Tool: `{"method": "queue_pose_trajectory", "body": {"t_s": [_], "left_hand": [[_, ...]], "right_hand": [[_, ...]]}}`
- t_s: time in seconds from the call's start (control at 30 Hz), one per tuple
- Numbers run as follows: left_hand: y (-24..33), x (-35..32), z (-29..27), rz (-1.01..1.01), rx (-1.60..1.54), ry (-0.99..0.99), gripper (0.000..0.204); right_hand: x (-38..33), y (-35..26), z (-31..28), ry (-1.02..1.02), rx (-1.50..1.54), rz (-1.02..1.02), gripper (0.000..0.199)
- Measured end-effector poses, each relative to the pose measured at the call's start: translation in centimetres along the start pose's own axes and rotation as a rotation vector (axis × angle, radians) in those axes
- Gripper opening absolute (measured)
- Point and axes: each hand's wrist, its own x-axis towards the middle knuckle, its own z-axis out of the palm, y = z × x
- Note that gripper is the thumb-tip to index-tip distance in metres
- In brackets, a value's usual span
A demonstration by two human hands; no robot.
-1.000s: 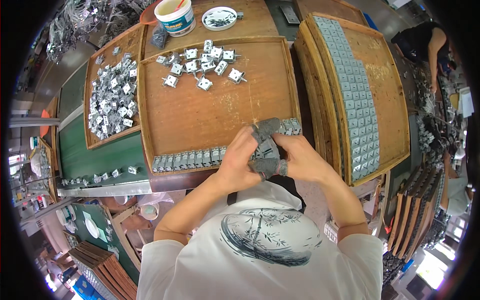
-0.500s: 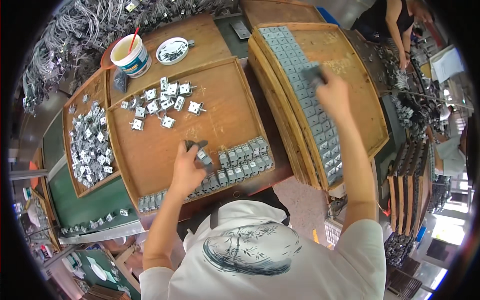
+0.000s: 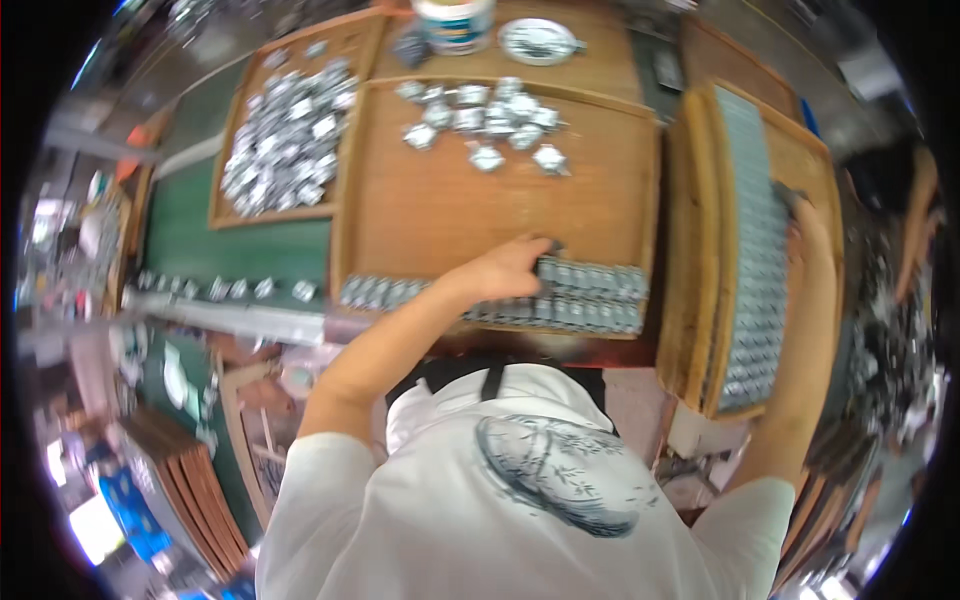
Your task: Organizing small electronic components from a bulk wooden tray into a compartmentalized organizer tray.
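Note:
My left hand (image 3: pixel 505 270) is at the near rows of small grey metal blocks (image 3: pixel 590 315) in the middle wooden tray (image 3: pixel 450 215). Its finger and thumb close round a block at the left end of the upper row, though blur softens the grip. My right hand (image 3: pixel 808 235) is over the stacked tray on the right, beside columns of grey metal blocks (image 3: pixel 752 240). Something dark shows at its fingertips; blur hides whether it is a held part or finger covers. Loose silvery metal parts (image 3: pixel 487 157) lie at the far side of the middle tray.
A left tray holds a heap of metal parts (image 3: pixel 285 150). Behind the middle tray stand a white tub (image 3: pixel 455 28) and a white dish of small pieces (image 3: pixel 540 42). Several parts line the green bench (image 3: pixel 180 240). Another person's arm (image 3: pixel 915 225) shows at far right.
The view has swung, shifting the trays. My left hand has brought a block to the end of the upper row. My right hand remains over the right tray, nearer its bare side.

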Motion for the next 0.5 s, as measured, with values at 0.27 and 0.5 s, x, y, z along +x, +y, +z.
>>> {"method": "queue_pose_trajectory", "body": {"t_s": [0.27,0.5], "left_hand": [[-6.5,-15.7,-8.4,-0.509,0.656,1.112,0.022],[-17.6,-23.8,-10.2,-0.969,0.403,0.804,0.037]], "right_hand": [[-12.2,-2.7,1.9,-0.001,0.291,-0.432,0.037],[-21.5,-0.5,12.8,-0.25,0.417,-0.377,0.037]]}}
